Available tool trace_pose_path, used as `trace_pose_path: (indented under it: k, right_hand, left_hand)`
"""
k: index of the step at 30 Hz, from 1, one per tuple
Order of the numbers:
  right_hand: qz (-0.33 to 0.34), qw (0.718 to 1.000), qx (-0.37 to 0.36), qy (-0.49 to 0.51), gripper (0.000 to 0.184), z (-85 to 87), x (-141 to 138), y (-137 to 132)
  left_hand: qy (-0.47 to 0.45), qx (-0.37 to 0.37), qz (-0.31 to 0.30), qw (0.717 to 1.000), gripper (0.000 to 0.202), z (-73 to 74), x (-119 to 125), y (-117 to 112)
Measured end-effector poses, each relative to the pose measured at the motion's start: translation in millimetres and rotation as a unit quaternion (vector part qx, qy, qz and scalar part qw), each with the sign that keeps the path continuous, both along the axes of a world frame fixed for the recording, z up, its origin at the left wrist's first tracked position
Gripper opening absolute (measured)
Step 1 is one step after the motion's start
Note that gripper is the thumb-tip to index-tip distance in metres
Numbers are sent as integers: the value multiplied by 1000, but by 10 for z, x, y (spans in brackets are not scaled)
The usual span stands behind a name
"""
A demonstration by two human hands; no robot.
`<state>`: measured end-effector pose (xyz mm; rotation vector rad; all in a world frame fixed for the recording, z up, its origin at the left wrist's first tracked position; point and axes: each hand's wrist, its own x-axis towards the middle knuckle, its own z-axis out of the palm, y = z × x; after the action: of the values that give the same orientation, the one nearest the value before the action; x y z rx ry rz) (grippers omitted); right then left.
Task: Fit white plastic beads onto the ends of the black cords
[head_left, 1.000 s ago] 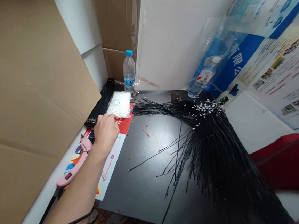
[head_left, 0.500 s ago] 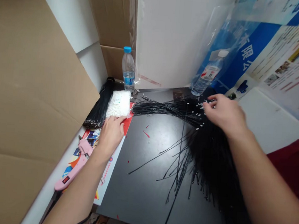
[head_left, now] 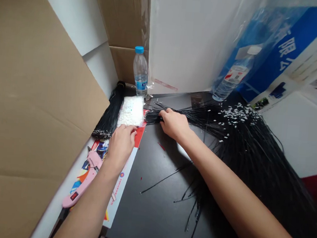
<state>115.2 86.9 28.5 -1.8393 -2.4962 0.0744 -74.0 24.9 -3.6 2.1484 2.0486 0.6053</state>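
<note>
My left hand [head_left: 121, 143] is at the near edge of a clear bag of small white pieces [head_left: 131, 111]. Its thumb and forefinger are drawn together, and whatever lies between them is too small to make out. My right hand [head_left: 174, 124] has its fingers curled down over a bundle of thin black cords [head_left: 153, 116] behind the middle of the dark table. To the right lies a large pile of black cords [head_left: 257, 161], their far ends tipped with white pieces [head_left: 239, 115]. Several loose cords fan out toward the front beneath my right forearm.
A pink glue gun [head_left: 86, 181] lies at left on a printed sheet [head_left: 125, 182]. Behind it rests another black cord bundle [head_left: 109, 111]. Two water bottles [head_left: 140, 73] stand at the back. Cardboard [head_left: 43, 98] walls off the left side of the dark table [head_left: 153, 178].
My right hand has moved left from the white-tipped cord ends onto the bundle in the middle. My left hand stays by the bag, its thumb and forefinger closer together. The view has shifted slightly.
</note>
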Motion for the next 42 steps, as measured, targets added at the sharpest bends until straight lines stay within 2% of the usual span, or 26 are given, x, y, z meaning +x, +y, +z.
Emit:
trace_pose_path:
  k: [3,7,10,13,19,21,25,28,31,34,37,39,42]
  right_hand:
    - [-19,1000,11,19,31,-20,29,-11]
    - [-112,990,49,75,30,-47,164,-9]
    - [-155,985,6,77,37,-74,210,-6]
    - [-161,985,-23,66,41,-114,164,-23]
    - [-151,986,-33,66,25,-135,68,-109]
    - [-152,986,-39,58,26,-119,85,-143]
    - [-175,983,-38,35,41,-113,133,-169]
    - [-177,983,-44,29,36,-135,142,-174]
    - [-150,987,-15,59,25,-161,155,-249]
    - [-101,980,105,135,19,-195,213,-414]
    - [-16,947,227,227,15,-244,291,-615]
    - [55,925,239,289,14,-290,323,-732]
    - [113,903,181,373,14,-375,329,-839]
  left_hand:
    - [-19,-6,-4,1000,34,-35,-33,29]
    - [-38,-1,-12,999,36,-89,-45,52]
    - [-34,5,-13,999,38,-118,-37,52]
    - [-22,4,-17,1000,40,-127,-34,49]
    - [-8,-11,-22,1000,40,-95,-38,33]
    - [1,-7,-18,1000,39,-85,-34,24]
    - [10,9,-10,1000,37,-75,-35,23]
    - [-8,-11,-5,1000,35,-61,-51,34]
    - [-15,-36,6,999,32,-36,-68,32]
    - [2,-29,15,999,28,-12,-67,7]
    - [0,-8,3,1000,26,5,-26,-25]
    - [-40,18,-36,998,23,11,36,-47]
    - [-145,48,-125,980,16,16,177,-88]
